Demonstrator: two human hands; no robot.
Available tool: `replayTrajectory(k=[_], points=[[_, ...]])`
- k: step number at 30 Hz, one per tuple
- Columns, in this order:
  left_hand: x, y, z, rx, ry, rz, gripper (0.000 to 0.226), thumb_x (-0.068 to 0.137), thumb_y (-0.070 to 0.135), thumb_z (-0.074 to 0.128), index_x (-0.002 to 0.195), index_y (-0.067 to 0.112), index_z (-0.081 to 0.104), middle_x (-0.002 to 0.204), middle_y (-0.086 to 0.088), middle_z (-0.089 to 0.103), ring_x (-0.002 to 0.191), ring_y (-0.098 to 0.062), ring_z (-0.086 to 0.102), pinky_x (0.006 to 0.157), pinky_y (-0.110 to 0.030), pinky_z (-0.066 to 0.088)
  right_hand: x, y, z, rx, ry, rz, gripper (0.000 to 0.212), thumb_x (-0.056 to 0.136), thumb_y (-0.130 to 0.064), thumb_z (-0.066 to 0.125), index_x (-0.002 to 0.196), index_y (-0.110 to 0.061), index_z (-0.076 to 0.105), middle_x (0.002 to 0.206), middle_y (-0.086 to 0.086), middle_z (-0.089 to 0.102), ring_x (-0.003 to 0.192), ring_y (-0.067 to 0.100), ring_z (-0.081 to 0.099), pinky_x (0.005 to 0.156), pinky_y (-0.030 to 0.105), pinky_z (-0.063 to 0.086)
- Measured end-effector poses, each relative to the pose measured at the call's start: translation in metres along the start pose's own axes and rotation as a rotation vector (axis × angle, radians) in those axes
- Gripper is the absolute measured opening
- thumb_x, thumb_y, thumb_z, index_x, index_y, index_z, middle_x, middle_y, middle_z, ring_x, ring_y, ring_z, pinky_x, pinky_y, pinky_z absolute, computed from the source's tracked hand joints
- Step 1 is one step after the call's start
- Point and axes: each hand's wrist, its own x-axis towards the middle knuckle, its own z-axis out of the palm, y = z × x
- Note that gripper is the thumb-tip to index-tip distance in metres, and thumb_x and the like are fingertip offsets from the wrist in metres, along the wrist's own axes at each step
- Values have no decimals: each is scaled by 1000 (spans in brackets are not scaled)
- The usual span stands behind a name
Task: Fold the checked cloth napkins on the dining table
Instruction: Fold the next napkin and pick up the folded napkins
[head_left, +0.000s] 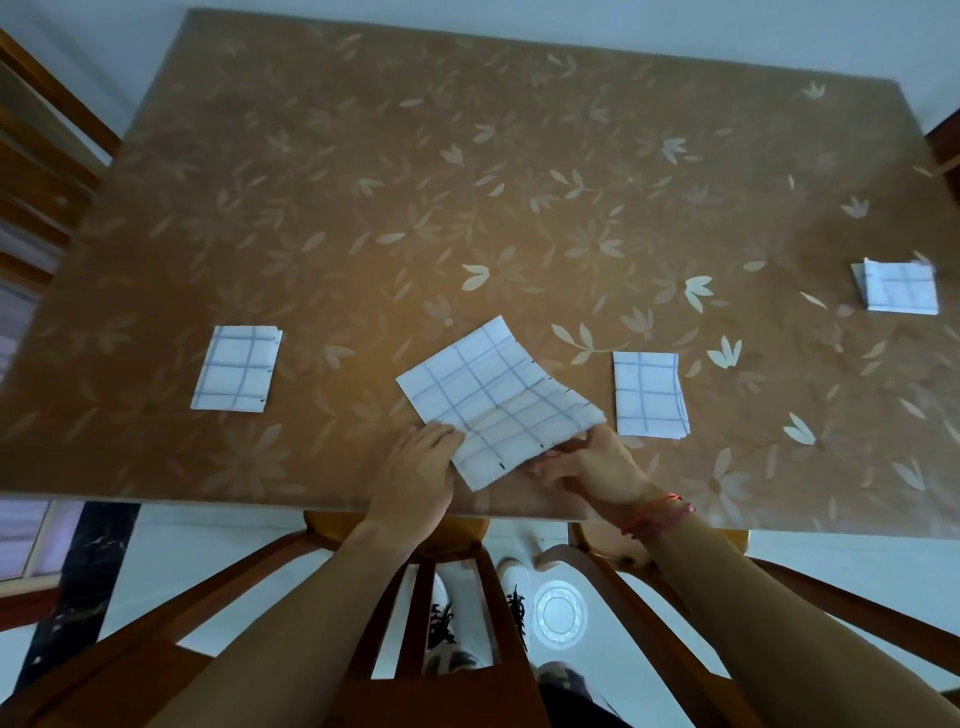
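A dining table (363, 208) is seen from above, covered with a glossy brown sheet printed with pale flowers and leaves. Wooden chairs (441, 582) are tucked at the near edge, and white floor (218, 551) is seen below.

Four white cloth napkins with a thin blue-grey check are laid along the near half of the table. The left napkin (236, 370) is folded into a flat upright rectangle, with small dark stitches along its right edge. The right napkin (649, 393) is folded into the same shape, layered edges visible at its right side. The far-right napkin (896, 287) is folded smaller and set near the table's right edge, well apart from the others.

The centre napkin (493, 400) is larger, turned diagonally and bowed, with soft creases near the hands. Its near left edge is gripped by the left hand (415, 470), knuckles up, fingers curled onto the cloth. Its near right edge is pinched by the right hand (592, 465), fingers bent under the cloth. A red thread band (660, 514) is worn on the right wrist. Both forearms are extended over the near table edge.
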Motion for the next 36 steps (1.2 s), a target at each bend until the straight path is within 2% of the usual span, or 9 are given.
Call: replayTrajectory(k=[4, 7, 10, 14, 18, 24, 27, 31, 36], points=[[-7, -20, -7, 43, -45, 130, 39, 87, -1, 62, 124, 11, 63, 130, -4, 62, 134, -25, 44, 114, -38, 15, 1, 35, -27, -419, 242, 61, 61, 51, -7, 95, 105, -14, 66, 98, -2, 60, 103, 17, 61, 86, 27, 53], [-13, -34, -14, 56, -15, 161, 38, 81, -2, 70, 116, 14, 68, 123, -1, 65, 128, -23, 47, 110, -47, 30, -4, 17, -17, -857, 184, -285, 32, 79, 3, 73, 109, -7, 71, 104, 1, 53, 87, 13, 50, 72, 4, 37], [-18, -40, -17, 35, 34, 130, 33, 78, 0, 73, 109, 12, 70, 112, -2, 69, 117, -19, 51, 101, -46, 39, -4, 12, -10, -1022, 210, -525, 31, 70, 10, 73, 89, -14, 80, 102, 7, 61, 80, 19, 60, 68, 17, 53], [-23, -40, -16, 32, 64, 97, 32, 73, -2, 74, 102, 12, 71, 102, 0, 70, 105, -22, 57, 91, -35, 40, 1, 14, -9, -1011, 121, -527, 29, 64, 8, 73, 76, -18, 79, 108, 4, 73, 98, 22, 68, 75, 37, 60], [-20, -41, -17, -6, 67, 1, 31, 73, 0, 76, 100, 12, 71, 98, 1, 70, 102, -23, 60, 85, -35, 41, 0, 1, -4, -1021, 63, -484, 7, 84, -20, 71, 90, -17, 72, 96, -4, 71, 80, 17, 68, 70, 31, 57], [-5, -38, -24, -133, 104, -182, 14, 90, 21, 62, 79, 18, 71, 66, 14, 55, 70, -12, 51, 67, -33, 39, 22, -4, -6, -869, 111, -354, 33, 87, -54, 61, 104, -26, 62, 77, -9, 69, 72, 9, 66, 62, 30, 54], [4, -36, -27, -184, 105, -262, 23, 91, 19, 61, 69, 20, 55, 60, 10, 51, 61, -8, 48, 58, -28, 34, 29, -12, -5, -799, 113, -323, 27, 84, -48, 68, 103, -31, 63, 78, -12, 71, 73, 3, 66, 63, 24, 53], [11, -38, -25, -261, 96, -361, 8, 91, 21, 61, 87, 15, 65, 75, 3, 64, 73, -13, 58, 68, -31, 50, 40, -20, 2, -797, 174, -280, 12, 86, -32, 69, 77, -29, 61, 67, -12, 66, 67, 9, 63, 57, 25, 46], [16, -40, -25, -240, 98, -381, 24, 88, 20, 65, 112, 20, 63, 84, 8, 65, 82, -10, 57, 76, -25, 47, 55, -24, 8, -868, 184, -181, 15, 87, -29, 67, 94, -18, 61, 73, -7, 65, 73, 18, 62, 57, 24, 43]])
